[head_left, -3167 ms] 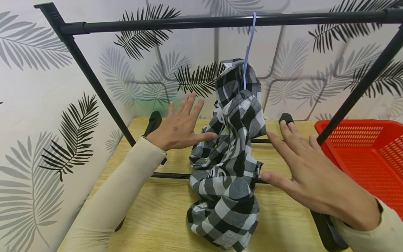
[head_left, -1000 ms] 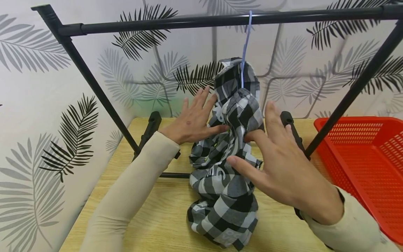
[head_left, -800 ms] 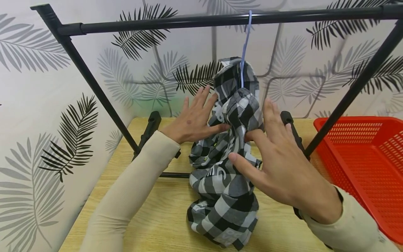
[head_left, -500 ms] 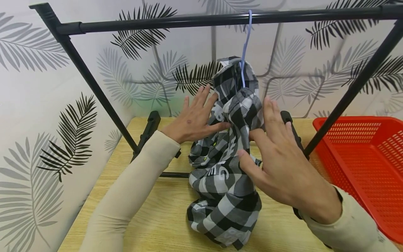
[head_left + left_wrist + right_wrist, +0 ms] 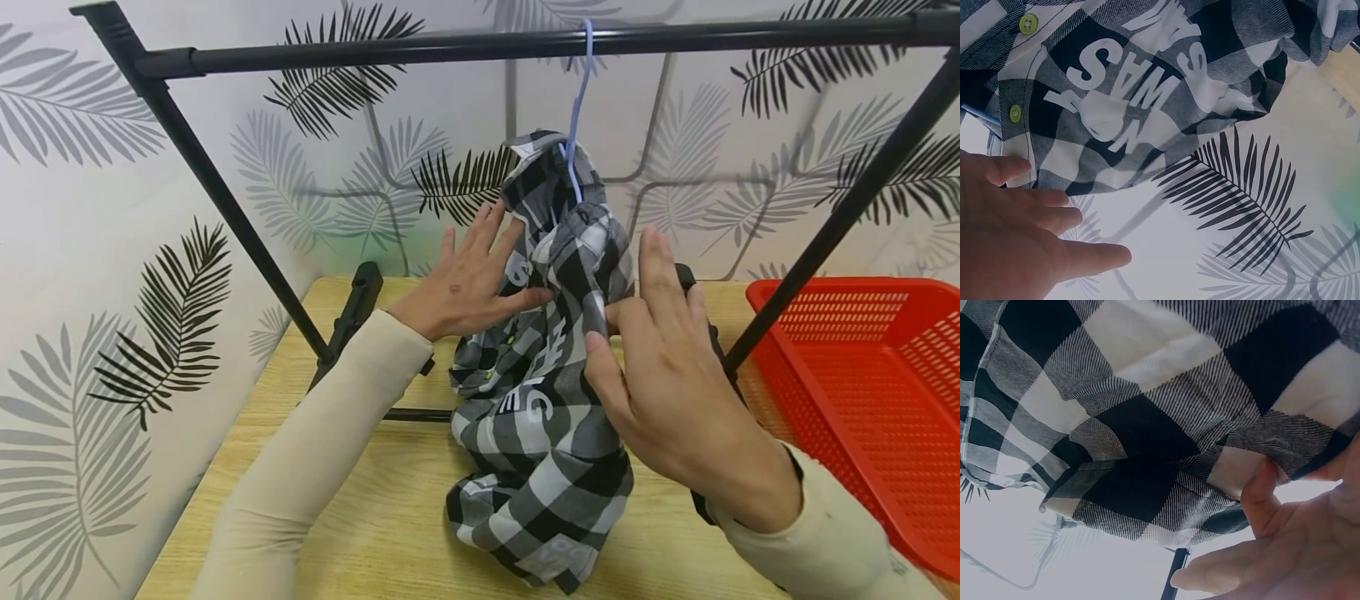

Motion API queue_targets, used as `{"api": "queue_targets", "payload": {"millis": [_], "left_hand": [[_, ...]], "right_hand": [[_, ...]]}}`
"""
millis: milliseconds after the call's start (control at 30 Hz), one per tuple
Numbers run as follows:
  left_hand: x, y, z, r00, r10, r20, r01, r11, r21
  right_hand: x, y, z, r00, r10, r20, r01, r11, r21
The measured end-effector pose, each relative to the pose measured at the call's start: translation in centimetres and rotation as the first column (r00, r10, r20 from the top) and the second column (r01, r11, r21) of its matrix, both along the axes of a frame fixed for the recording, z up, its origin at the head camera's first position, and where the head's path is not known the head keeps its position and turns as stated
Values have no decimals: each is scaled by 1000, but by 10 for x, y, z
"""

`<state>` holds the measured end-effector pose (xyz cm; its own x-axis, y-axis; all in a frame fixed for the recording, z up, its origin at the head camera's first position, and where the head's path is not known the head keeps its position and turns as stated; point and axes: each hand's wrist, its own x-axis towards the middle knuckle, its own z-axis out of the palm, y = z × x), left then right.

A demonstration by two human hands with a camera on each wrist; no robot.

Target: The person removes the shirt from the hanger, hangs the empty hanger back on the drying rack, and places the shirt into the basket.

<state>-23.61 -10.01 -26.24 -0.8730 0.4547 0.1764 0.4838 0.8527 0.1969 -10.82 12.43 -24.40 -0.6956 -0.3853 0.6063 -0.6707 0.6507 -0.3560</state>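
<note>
A black, grey and white checked shirt with white lettering and yellow-green buttons hangs bunched on a light blue hanger. The hanger's hook is over a black rail. My left hand lies spread at the shirt's left side, fingers fairly straight and thumb tip on the cloth. In the left wrist view its fingertips reach the buttoned edge of the shirt. On the other side, my right hand pinches the cloth between thumb and bent index finger, its other fingers extended. The right wrist view shows that index fingertip against the shirt.
A red perforated basket stands at the right, beside the rack's slanted black post. The rack's feet rest on a wood-grain tabletop. Leaf-patterned wall covering rises behind and to the left.
Both hands have come in from the sides to the shirt. Over the last half second the right hand has drawn the cloth slightly rightward, and the hanger's lower part has turned. The left hand has barely moved.
</note>
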Motion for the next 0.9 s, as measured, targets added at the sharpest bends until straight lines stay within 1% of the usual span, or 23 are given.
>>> {"api": "queue_targets", "payload": {"millis": [433,633,833,900], "left_hand": [[0,0,2,1000,8,-5,-8,1000,8],[1,-3,2,1000,7,3,-7,1000,22],[2,-5,3,1000,-2,-7,2,1000,28],[2,-5,3,1000,-7,-12,8,1000,30]], "right_hand": [[-4,2,-4,997,15,-71,-20,998,-62],[-5,7,-3,998,23,-57,-29,995,-92],[-5,11,-3,996,40,-82,-50,991,-126],[-5,12,-2,996,43,-79,-54,989,-137]]}}
